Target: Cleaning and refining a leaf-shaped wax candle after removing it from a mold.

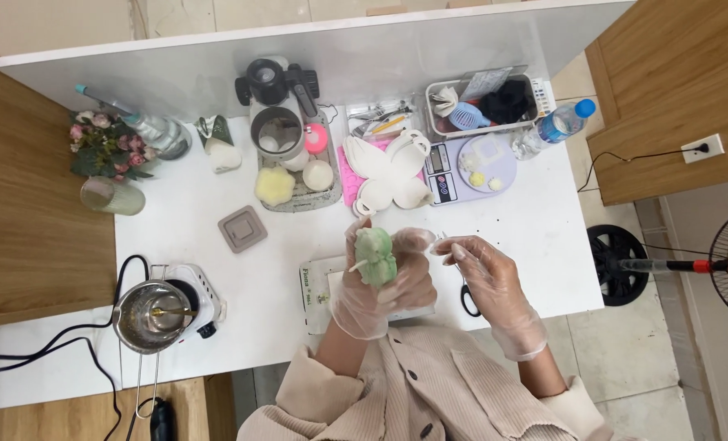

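— While the left hand [378,287] wraps round the pale green moulded piece [376,256] above the near middle of the white table [535,233], how should the person handle it?

— Lightly, by the look of it; the gloved fingers close about the lower half of the piece, and a thin stick [357,265] pokes out of its left side; a squeeze too firm would likely mark a soft cast surface; better to cradle it in the palm and let the stick stay free.

— And the right hand [491,287]?

— It sits just to the right of the piece, apart from it, fingertips pinched near something small and thin; what it grips is too fine to make out; black scissors [468,296] lie beneath it on the table, not held.

— So any trimming or picking wants care?

— Probably; the right hand should work in short touches while the left turns the piece to it, rather than reaching round; keeping both hands over the small card [317,286] at the near edge would catch scraps, well clear of the metal pot [145,314] on its white burner [197,298] at the near left; the white shell moulds [388,167] and the scale [466,167] stand farther off.
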